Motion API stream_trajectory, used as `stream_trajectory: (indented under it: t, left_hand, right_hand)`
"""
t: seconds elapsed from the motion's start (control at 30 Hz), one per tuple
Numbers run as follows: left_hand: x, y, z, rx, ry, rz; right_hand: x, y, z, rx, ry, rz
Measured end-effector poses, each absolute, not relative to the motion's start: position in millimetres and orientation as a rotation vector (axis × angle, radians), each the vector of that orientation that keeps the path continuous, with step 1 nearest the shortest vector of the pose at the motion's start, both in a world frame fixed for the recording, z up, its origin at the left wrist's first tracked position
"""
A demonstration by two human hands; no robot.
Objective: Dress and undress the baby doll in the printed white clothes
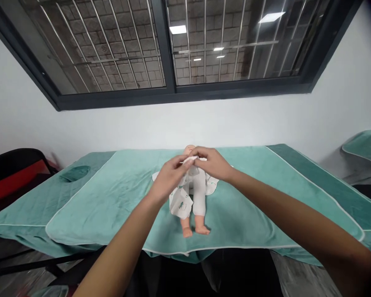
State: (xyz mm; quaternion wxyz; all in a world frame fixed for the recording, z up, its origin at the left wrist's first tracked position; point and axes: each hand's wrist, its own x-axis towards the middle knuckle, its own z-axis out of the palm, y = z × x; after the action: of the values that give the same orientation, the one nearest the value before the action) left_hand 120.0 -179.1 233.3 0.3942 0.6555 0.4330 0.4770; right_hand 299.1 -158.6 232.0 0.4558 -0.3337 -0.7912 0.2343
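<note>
A baby doll (201, 227) lies on its back, its feet toward me and its head (189, 148) near the wall. White trousers (199, 196) cover its legs down to the ankles. A white garment with a small print (181, 204) is spread around its body, one flap lying over a leg. My left hand (170, 175) and my right hand (214, 163) meet above the doll's chest. Both are closed, pinching a white piece of cloth (190, 158) between the fingertips. My hands hide the doll's upper body and arms.
Green covers (120, 194) lie over the bed, which has a face hole (74, 173) at the left. A black and red chair (18, 177) stands left. Behind the bed are a white wall (142, 128) and a barred window (111, 49).
</note>
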Motion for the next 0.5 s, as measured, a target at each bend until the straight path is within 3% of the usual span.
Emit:
stream_trajectory:
  t: [0.13,0.3,0.4,0.5]
  left_hand:
    - [122.2,-192.0,242.6,1.707,1.074,1.189]
    - [110.5,-178.2,258.1,1.375,0.765,1.387]
    - [106.2,-167.8,254.3,1.276,0.761,1.355]
    - [102.2,-160.6,240.5,1.394,0.807,1.049]
  right_hand:
    - [294.3,-154.9,257.1,-0.722,-1.718,1.015]
    - [311.8,-148.7,262.4,-0.612,-1.904,1.55]
    - [315.1,-141.5,253.1,-0.61,-1.901,1.638]
    - [311.9,-131.2,244.5,-0.536,-1.595,1.541]
